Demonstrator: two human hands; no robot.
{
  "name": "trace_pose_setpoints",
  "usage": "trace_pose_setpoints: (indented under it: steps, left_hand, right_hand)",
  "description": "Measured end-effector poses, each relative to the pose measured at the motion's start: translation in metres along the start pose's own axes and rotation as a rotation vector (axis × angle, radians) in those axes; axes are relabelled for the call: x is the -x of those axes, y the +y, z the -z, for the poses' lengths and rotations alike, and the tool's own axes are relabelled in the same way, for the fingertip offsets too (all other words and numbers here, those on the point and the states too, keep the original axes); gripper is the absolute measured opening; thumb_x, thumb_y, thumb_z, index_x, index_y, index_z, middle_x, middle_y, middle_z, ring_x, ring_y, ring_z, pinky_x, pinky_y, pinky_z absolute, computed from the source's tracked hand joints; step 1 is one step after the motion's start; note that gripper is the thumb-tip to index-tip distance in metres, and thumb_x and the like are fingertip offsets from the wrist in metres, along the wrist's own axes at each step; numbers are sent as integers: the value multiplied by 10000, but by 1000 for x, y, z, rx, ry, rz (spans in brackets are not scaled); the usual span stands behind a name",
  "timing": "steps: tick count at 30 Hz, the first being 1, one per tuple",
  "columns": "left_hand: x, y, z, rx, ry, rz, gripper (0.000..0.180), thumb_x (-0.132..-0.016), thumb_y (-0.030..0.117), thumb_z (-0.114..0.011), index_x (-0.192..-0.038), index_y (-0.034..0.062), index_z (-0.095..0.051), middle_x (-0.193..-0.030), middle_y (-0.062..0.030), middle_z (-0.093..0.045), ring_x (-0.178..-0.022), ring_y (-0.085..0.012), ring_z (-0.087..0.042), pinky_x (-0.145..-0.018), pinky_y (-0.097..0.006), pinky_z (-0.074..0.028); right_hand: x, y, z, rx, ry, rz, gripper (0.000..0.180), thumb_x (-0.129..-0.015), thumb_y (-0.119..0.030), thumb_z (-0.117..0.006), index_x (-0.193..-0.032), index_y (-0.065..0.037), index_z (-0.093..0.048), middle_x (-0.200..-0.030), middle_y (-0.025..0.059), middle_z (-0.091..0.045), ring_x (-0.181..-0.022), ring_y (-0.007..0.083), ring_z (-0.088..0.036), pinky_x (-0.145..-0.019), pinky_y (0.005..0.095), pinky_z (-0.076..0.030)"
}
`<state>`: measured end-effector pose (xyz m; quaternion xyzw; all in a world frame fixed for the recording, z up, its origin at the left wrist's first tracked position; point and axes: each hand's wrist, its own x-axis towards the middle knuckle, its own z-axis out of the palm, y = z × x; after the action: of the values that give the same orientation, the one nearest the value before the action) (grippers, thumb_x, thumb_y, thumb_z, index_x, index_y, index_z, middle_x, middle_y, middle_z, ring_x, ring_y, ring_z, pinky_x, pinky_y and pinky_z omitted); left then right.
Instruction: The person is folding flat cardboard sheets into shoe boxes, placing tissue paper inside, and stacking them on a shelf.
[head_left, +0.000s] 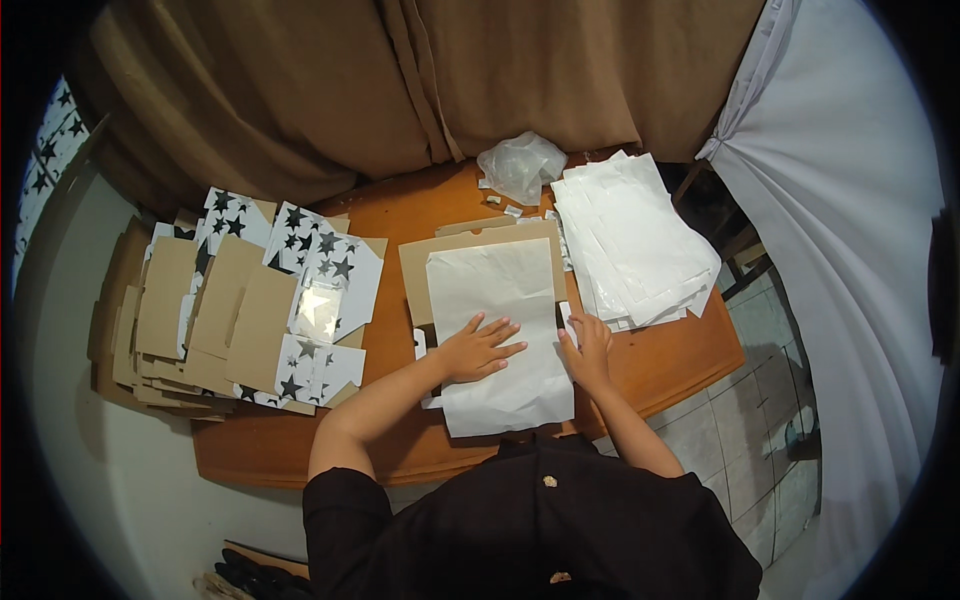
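A white paper sheet point(495, 290) lies over a flat brown cardboard piece point(420, 265) on the round wooden table point(660, 365). My left hand point(480, 348) rests flat on the sheet's left middle, fingers spread. My right hand point(588, 345) presses at the sheet's right edge with fingers curled; whether it pinches the paper or a small white piece there is unclear.
A stack of white sheets point(630, 235) lies at the right. A crumpled clear plastic bag point(520, 165) sits at the back. Piles of brown cardboard and star-printed pieces point(250, 310) fill the left. Brown curtain point(330, 80) behind, white cloth point(840, 200) at right.
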<state>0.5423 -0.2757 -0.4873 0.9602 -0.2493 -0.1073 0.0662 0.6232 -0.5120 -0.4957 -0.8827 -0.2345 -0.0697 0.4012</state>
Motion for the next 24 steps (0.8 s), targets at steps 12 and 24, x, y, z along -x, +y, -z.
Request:
trace_pose_setpoints:
  steps: [12, 24]
  left_hand:
    - [-17, -12, -46, 117, -80, -18, 475, -979, 408, -215, -1426, 254, -264, -1504, -108, -171, -1385, -290, -169, -1106, -494, -158]
    - [-11, 5, -24, 603, -283, 76, 420, -966, 359, -311, -1336, 217, -451, -1429, -54, -368, -1335, -273, -306, -1081, -507, -225]
  right_hand:
    - [3, 13, 4, -255, -32, 6, 270, -871, -201, -540, -1085, -38, -547, -1094, 139, -527, -1048, 306, -449, -938, 385, -309]
    - [-14, 8, 19, -336, -39, -9, 241, -904, -221, -501, -1043, -46, -591, -1099, 130, -542, -1076, 280, -441, -948, 367, -310]
